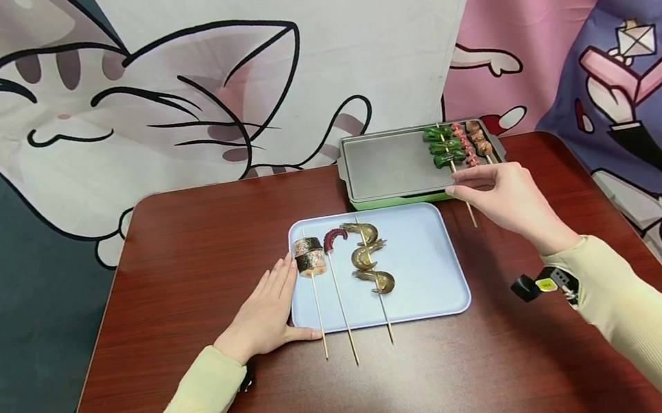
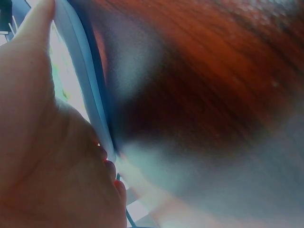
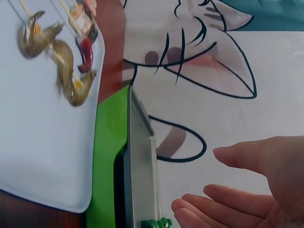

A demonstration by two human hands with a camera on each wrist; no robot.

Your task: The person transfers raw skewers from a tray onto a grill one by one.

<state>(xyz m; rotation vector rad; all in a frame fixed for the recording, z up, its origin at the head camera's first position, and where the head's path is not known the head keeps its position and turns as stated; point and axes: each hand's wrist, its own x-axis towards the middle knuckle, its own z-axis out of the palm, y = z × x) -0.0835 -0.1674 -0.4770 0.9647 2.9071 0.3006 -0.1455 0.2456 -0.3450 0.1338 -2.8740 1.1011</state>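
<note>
My left hand [image 1: 266,313] rests along the left edge of the light blue tray [image 1: 419,257], fingers straight and thumb at the front rim. On the tray lie a skewer of dark-skinned fish pieces [image 1: 310,262], a red tentacle skewer [image 1: 330,240] and a shrimp skewer [image 1: 369,255]. My right hand [image 1: 509,200] is above the stick of the green pepper skewer [image 1: 444,146], at the grill's front right. In the right wrist view, its thumb and fingers [image 3: 232,194] are spread apart with nothing seen between them.
The grill [image 1: 385,164], a grey plate on a green base, stands behind the tray. A pink-red skewer [image 1: 465,145] and a brown chunk skewer [image 1: 478,138] lie on its right side. A cat-print cloth [image 1: 168,116] hangs behind the brown wooden table [image 1: 186,253].
</note>
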